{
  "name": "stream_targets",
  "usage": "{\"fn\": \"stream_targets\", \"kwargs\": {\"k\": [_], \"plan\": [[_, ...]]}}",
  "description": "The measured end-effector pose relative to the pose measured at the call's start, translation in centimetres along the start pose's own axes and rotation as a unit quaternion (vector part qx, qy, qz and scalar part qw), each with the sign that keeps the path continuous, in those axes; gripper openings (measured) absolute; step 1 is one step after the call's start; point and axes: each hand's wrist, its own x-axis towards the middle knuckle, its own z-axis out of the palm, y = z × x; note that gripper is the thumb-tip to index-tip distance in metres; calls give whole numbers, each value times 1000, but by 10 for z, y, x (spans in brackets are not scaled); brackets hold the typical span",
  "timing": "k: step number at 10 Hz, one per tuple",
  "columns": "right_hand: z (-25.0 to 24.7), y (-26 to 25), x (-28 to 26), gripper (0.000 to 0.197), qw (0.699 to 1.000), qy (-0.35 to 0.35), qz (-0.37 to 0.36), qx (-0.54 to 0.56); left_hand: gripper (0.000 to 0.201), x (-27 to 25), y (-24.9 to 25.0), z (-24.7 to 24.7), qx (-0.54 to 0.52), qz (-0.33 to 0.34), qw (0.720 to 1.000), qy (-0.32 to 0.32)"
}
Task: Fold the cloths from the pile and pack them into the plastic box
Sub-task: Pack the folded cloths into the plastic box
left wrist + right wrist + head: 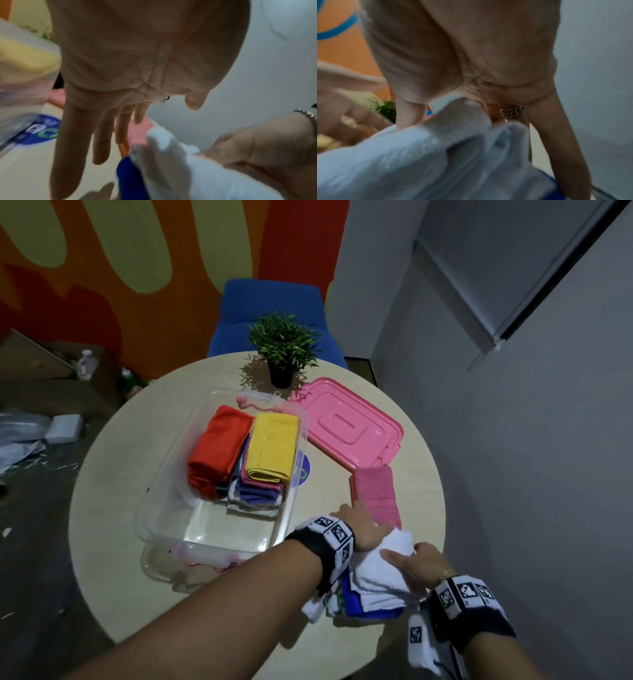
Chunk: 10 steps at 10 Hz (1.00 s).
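A pile of cloths lies at the table's near right edge, with a white cloth (380, 573) on top of a blue cloth (359, 601). My right hand (409, 568) pinches a bunched fold of the white cloth (419, 162) between thumb and fingers. My left hand (363, 529) reaches over the pile's far end, its fingers (102, 135) straight and holding nothing. The clear plastic box (150, 508) stands to the left and holds folded cloths, a red one (219, 446) and a yellow one (272, 445) on top.
A folded pink cloth (376, 491) lies just beyond my left hand. The pink lid (346, 426) rests behind it, beside the box. A potted plant (282, 347) stands at the table's far edge, with a blue chair (270, 299) behind.
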Motion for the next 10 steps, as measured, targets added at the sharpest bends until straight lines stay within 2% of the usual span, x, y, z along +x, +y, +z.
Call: {"fn": "stream_targets", "kwargs": {"k": [1, 2, 3, 4, 5, 6, 7, 8, 9, 10], "plan": [[15, 5, 1, 88, 998, -30, 12, 60, 101, 5, -23, 25, -51, -50, 997, -32], [30, 4, 1, 89, 991, -38, 40, 120, 103, 6, -38, 38, -101, -80, 990, -53], [38, 5, 4, 95, 981, -37, 52, 183, 105, 8, -41, 41, -167, -94, 975, -109], [40, 2, 5, 92, 977, -40, 57, 202, 87, 9, -45, 41, -277, -108, 946, -126], [42, -1, 0, 93, 971, -56, 59, 224, 92, 10, -46, 39, -321, -153, 929, -103], [44, 11, 6, 110, 965, -71, 46, 248, 116, 13, -45, 42, -393, -150, 902, -93], [39, 13, 0, 101, 938, -92, 38, 331, 99, 30, -51, 53, -494, -126, 855, -91], [22, 2, -18, 96, 927, -105, 8, 360, 106, 30, -46, 52, -528, -116, 839, -66], [-2, -6, -33, 95, 923, -91, -29, 374, 110, 28, -43, 44, -533, -87, 840, -40], [-26, -19, -50, 102, 911, -85, -79, 396, 88, 6, -32, 20, -545, -26, 838, -28]]}}
